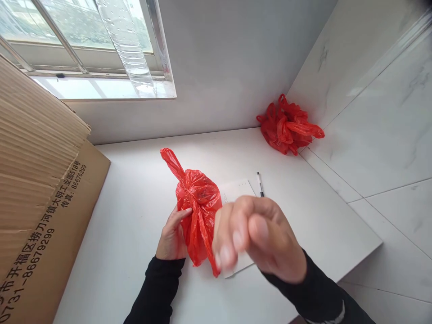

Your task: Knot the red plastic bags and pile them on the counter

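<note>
A knotted red plastic bag (200, 191) sits on the white table in the middle, its tied ends sticking out at the upper left and toward me. My left hand (173, 234) grips its left side, with the thumb pressed on the plastic near the knot. What the bag contains is hidden. My right hand (256, 234) is raised in front of the bag's right side, nearer to the camera and slightly blurred. Its fingers are curled in, and nothing shows between them. A white sheet or booklet (236, 189) lies partly behind the right hand, with a pen (259, 183) beside it.
Another bundle of red plastic bags (286, 128) rests in the table's far right corner against the wall. A large cardboard box (50, 202) stands on the left. A clear water bottle (130, 49) is on the windowsill. The white table (128, 189) ends at the right.
</note>
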Tool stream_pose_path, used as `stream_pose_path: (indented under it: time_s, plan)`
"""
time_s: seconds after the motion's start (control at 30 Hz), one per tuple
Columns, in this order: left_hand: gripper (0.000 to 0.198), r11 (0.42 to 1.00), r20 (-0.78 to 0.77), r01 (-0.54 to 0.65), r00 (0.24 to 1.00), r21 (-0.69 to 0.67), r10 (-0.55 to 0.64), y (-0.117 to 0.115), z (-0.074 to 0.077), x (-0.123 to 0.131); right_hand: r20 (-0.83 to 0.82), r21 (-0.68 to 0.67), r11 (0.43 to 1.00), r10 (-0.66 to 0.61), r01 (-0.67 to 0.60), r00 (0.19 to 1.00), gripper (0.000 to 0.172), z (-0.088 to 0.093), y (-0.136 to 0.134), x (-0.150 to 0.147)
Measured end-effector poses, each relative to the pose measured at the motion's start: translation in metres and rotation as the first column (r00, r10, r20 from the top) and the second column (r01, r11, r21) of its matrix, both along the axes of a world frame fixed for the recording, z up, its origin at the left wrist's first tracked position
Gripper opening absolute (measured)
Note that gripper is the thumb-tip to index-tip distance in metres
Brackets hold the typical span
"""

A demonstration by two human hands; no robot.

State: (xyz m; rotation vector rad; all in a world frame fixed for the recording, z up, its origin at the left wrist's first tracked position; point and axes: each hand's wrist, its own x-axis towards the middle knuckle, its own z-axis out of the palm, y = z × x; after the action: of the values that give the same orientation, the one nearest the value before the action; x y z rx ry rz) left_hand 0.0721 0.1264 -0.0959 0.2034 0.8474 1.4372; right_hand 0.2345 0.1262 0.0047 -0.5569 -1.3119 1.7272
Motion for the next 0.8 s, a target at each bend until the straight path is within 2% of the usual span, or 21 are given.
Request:
stream_pose_path:
  time_s: [0.07, 0.13, 0.2, 0.27, 0.33, 0.4, 0.5, 0.67, 0.8]
  plan:
    - [0.037, 1.000, 0.000, 0.018, 1.000, 0.006, -0.018, -0.001, -0.001, 0.000, -0.031, -0.031, 0.989, -0.146, 0.145, 0.989, 0.030, -0.025, 0.033, -0.002]
    - [0.035, 0.999, -0.006, 0.034, 0.999, 0.011, -0.034, -0.002, -0.003, 0.000, 0.057, -0.033, 0.957, -0.285, 0.287, 0.957, 0.030, -0.057, 0.054, 0.000]
    - [0.035, 0.999, -0.023, 0.037, 0.999, 0.023, -0.036, -0.004, -0.005, 0.000, 0.173, 0.003, 0.919, -0.388, 0.393, 0.905, 0.022, -0.084, 0.061, 0.003]
    - [0.041, 0.999, -0.051, 0.034, 0.998, 0.039, -0.032, -0.005, -0.006, 0.001, 0.281, 0.061, 0.904, -0.422, 0.423, 0.862, 0.017, -0.100, 0.059, 0.004]
    - [0.049, 0.998, -0.081, 0.036, 0.996, 0.056, -0.031, -0.005, -0.007, 0.002, 0.351, 0.072, 0.926, -0.372, 0.372, 0.859, 0.025, -0.104, 0.055, 0.003]
    - [0.053, 0.997, -0.117, 0.046, 0.992, 0.070, -0.037, -0.006, -0.007, 0.003, 0.374, 0.028, 0.962, -0.263, 0.272, 0.889, 0.032, -0.102, 0.053, 0.001]
    - [0.048, 0.993, -0.165, 0.072, 0.985, 0.093, -0.056, -0.006, -0.007, 0.004, 0.375, 0.009, 0.982, -0.179, 0.189, 0.909, 0.027, -0.101, 0.054, 0.000]
    - [0.027, 0.994, -0.134, 0.071, 0.989, 0.085, -0.059, -0.006, -0.008, 0.004, 0.345, -0.012, 0.970, -0.226, 0.245, 0.911, 0.021, -0.107, 0.057, 0.002]
    - [0.032, 0.984, -0.265, 0.135, 0.959, 0.113, -0.101, -0.007, -0.008, 0.005, 0.320, -0.097, 0.967, -0.193, 0.234, 0.928, 0.044, -0.106, 0.055, 0.003]
